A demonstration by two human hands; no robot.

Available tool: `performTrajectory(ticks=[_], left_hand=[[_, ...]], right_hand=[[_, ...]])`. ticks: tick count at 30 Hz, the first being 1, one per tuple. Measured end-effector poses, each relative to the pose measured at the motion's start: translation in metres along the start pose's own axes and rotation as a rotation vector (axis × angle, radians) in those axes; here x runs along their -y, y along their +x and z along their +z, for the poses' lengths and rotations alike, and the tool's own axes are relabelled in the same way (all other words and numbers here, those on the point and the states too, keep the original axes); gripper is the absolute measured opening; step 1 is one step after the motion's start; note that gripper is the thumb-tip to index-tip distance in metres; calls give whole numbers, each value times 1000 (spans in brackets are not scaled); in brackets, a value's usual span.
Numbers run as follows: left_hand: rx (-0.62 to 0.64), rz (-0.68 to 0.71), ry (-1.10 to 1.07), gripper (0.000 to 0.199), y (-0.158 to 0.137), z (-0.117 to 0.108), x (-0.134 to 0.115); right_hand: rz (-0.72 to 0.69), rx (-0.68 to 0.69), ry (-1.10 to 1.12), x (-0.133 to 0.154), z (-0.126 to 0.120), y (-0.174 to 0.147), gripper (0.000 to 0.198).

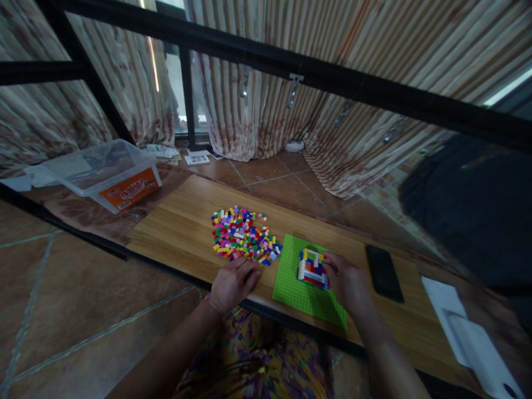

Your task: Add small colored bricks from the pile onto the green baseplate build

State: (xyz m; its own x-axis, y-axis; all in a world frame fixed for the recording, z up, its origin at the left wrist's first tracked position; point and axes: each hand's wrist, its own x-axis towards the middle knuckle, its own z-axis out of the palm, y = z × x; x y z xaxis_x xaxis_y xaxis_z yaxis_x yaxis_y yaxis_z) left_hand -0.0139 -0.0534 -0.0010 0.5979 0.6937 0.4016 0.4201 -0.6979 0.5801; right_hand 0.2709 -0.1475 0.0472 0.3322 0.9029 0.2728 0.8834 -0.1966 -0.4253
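Note:
A heap of small coloured bricks [245, 234] lies on a low wooden table [183, 227]. To its right sits a green baseplate [295, 282] carrying a small multicoloured brick build [311, 267]. My left hand [233, 282] rests on the table at the near edge of the heap, fingers curled toward the loose bricks; whether it holds one is hidden. My right hand [348, 282] rests on the baseplate, its fingertips touching the right side of the build.
A black phone [384, 272] lies on the table right of the baseplate. A clear plastic box [103, 172] with an orange label stands at the far left. A white object [477, 338] lies at the right end. Curtains and a black frame rise behind.

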Motion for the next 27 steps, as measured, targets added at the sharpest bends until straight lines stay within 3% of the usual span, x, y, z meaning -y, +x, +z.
performTrajectory(ticks=[7,11,19,27], left_hand=[[23,-21,11,18,0,0,0],[28,-23,1,18,0,0,0],[21,-16,-5,18,0,1,0],[-14,4,12,18,0,1,-2]], right_hand=[[-55,195,-392,19,-9,12,38],[-67,247,-479,23,-8,17,41],[-111,207,-400,15,-1,17,42],[-56,57,-245,11,4,12,40]])
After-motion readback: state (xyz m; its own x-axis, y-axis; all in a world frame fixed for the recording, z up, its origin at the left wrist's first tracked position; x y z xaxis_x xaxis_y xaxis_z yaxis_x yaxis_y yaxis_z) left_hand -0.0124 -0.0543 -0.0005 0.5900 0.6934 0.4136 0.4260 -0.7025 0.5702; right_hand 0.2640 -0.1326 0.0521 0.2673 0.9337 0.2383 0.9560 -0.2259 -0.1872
